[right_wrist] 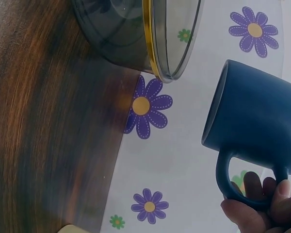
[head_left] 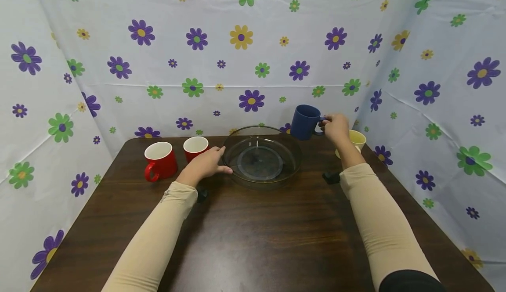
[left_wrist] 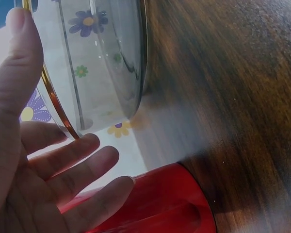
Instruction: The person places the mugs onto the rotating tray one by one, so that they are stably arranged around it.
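In the head view my right hand (head_left: 335,127) holds a blue mug (head_left: 304,123) by its handle, upright and raised above the back of the table, right of a clear glass bowl (head_left: 258,162). The right wrist view shows the fingers curled through the mug's handle (right_wrist: 224,174). My left hand (head_left: 206,164) is at the bowl's left side, thumb and fingers spread along the rim (left_wrist: 63,119). Those fingers are fairly straight, with fingertips right at the glass. Close below them in the left wrist view is a red mug (left_wrist: 160,199).
Two red mugs with white insides, one nearer (head_left: 161,162) and one farther back (head_left: 195,146), stand left of the bowl. A yellow mug (head_left: 357,138) stands at the right, partly hidden behind my right wrist. Flowered cloth (head_left: 221,103) hangs behind the dark wooden table (head_left: 269,235).
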Action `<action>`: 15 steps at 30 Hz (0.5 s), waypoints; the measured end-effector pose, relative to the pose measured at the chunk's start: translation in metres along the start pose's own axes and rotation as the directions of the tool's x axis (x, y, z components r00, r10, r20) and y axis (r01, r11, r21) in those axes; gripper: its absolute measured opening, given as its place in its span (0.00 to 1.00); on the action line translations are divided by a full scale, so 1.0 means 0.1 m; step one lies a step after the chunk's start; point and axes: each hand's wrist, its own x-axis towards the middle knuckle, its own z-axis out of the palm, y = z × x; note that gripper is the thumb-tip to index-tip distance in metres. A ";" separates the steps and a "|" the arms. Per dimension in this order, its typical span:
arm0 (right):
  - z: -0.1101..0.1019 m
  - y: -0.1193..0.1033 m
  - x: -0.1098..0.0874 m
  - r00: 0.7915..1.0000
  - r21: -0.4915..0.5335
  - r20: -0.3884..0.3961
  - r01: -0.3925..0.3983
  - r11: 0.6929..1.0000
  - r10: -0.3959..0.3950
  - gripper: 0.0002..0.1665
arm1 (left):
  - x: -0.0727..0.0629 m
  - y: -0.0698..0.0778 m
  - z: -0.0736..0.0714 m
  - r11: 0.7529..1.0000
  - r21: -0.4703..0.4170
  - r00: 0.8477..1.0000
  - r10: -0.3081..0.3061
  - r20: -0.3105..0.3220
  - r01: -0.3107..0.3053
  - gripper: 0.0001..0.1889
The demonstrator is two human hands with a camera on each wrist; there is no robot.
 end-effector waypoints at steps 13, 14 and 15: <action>0.04 -0.05 0.01 1.000 -0.010 -0.013 0.011 1.000 -0.011 0.19 | -0.01 0.01 -0.02 1.000 -0.002 1.000 -0.006 0.005 0.006 0.52; 0.05 -0.06 0.01 1.000 -0.009 -0.014 0.011 1.000 -0.011 0.19 | -0.01 0.01 -0.01 1.000 -0.001 1.000 -0.006 0.006 0.006 0.52; 0.05 -0.06 0.01 1.000 -0.006 -0.012 0.013 1.000 -0.014 0.19 | -0.01 0.01 -0.01 1.000 -0.001 1.000 -0.006 0.007 0.006 0.52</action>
